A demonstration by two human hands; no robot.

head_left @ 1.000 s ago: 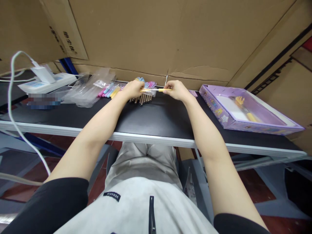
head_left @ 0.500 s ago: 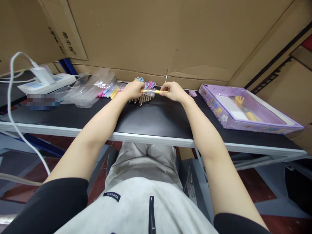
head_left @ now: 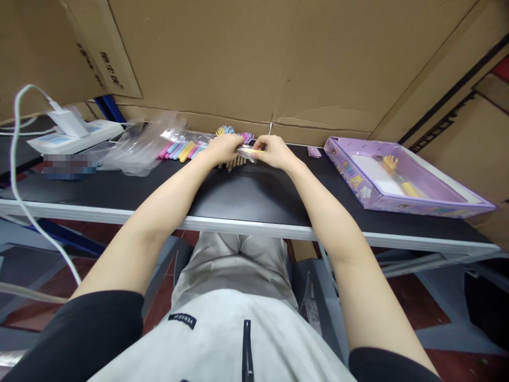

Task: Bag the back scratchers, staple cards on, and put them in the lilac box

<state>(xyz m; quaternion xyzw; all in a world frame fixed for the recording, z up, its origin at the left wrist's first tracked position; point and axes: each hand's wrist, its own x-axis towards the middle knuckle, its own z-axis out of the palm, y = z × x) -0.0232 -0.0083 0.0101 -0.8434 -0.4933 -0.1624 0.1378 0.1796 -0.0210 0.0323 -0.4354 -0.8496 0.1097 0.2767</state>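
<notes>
Surface [head_left: 254, 199] holds a box [head_left: 417, 208] off right, probably for elbow room, while left hand [head_left: 225, 148] and right hand [head_left: 275, 152], fingers closed, respectively grip, between them, a clear sleeve [head_left: 246, 153] and a yellow handle [head_left: 257, 152], apparently to align both.

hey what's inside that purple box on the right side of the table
Inside the purple box, a yellow claw-shaped head and yellow handle show, beside a white patch. Anything beneath the handle is covered, and the near wall may hide more.
</notes>
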